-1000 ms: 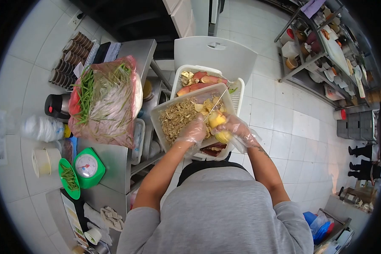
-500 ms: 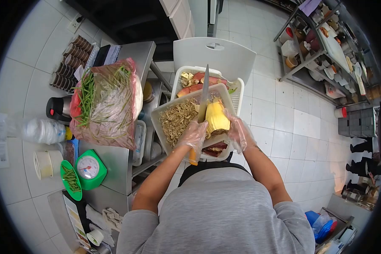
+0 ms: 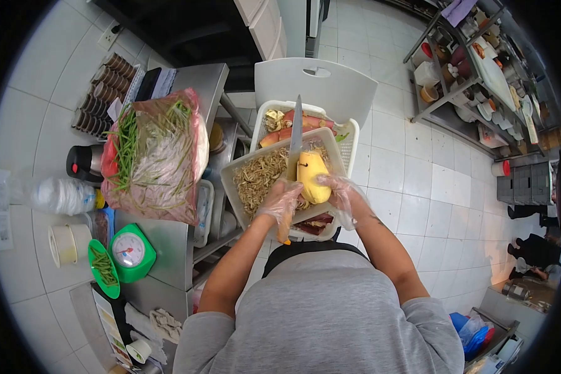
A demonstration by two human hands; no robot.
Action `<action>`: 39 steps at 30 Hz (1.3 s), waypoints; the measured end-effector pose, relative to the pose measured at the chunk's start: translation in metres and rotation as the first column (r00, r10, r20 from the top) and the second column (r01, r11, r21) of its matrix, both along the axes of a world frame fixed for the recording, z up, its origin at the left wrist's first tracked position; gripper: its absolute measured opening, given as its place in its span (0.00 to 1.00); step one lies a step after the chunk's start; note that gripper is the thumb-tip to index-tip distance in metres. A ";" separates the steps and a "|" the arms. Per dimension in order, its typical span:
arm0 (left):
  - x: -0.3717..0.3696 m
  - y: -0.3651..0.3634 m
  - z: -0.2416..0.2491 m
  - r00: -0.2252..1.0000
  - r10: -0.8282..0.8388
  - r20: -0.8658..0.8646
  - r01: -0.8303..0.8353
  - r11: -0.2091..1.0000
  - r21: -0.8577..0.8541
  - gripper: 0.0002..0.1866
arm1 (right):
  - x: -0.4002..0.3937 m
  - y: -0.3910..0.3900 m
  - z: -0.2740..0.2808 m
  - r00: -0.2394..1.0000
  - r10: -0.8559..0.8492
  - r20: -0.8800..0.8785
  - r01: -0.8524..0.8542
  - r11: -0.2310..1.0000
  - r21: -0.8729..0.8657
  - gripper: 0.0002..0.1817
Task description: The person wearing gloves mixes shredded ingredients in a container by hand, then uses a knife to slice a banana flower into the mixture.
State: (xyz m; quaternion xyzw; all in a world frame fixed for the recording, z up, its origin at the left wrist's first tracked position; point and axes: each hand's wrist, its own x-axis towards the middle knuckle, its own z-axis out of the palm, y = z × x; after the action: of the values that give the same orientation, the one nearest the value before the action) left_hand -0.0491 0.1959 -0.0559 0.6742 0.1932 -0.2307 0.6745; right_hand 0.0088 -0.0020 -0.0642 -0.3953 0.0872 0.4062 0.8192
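My left hand (image 3: 282, 201), in a clear plastic glove, is closed around the orange handle (image 3: 284, 229) of a long knife (image 3: 296, 134). The blade points away from me, close along the left side of a yellow peeled banana blossom (image 3: 313, 177). My right hand (image 3: 343, 194), also gloved, grips the blossom from the right. Both hands are over a pale plastic tub (image 3: 230, 181) holding brownish shreds (image 3: 255, 177). The tub rests on a white basket (image 3: 353, 134) with reddish outer leaves (image 3: 287, 128) in it.
A white chair (image 3: 349, 78) stands behind the basket. On the steel table (image 3: 168, 249) to my left are a bag of green beans (image 3: 156, 156) and a green scale (image 3: 133, 252). A metal rack (image 3: 445, 93) stands far right; people (image 3: 533, 252) are beyond.
The banana blossom has been turned in my right hand, so a smoother side with a small dark mark shows. The knife has shifted slightly left.
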 end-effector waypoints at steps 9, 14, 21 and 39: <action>-0.011 0.005 0.006 0.956 -0.211 0.206 0.072 0.844 0.531 0.18 | 0.025 -0.013 0.001 0.724 0.476 0.498 -0.103 0.789 -0.606 0.48; -0.023 0.010 0.051 0.898 -0.438 0.036 0.271 0.616 0.739 0.17 | 0.030 -0.022 -0.019 0.710 0.517 0.478 0.049 0.641 -0.766 0.47; -0.037 -0.003 0.070 0.798 -0.601 -0.032 0.322 0.381 0.867 0.11 | 0.033 -0.018 0.005 0.726 0.575 0.378 -0.002 0.551 -0.834 0.50; -0.031 -0.012 0.044 0.819 -0.572 -0.043 0.361 0.455 0.814 0.13 | 0.023 -0.018 0.006 0.690 0.623 0.369 0.000 0.509 -0.861 0.45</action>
State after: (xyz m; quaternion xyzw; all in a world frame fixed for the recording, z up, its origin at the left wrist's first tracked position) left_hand -0.0797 0.1844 -0.0119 0.9491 -0.0011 -0.2150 0.2303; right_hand 0.0316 -0.0201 -0.0581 -0.8446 -0.1027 0.3093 0.4247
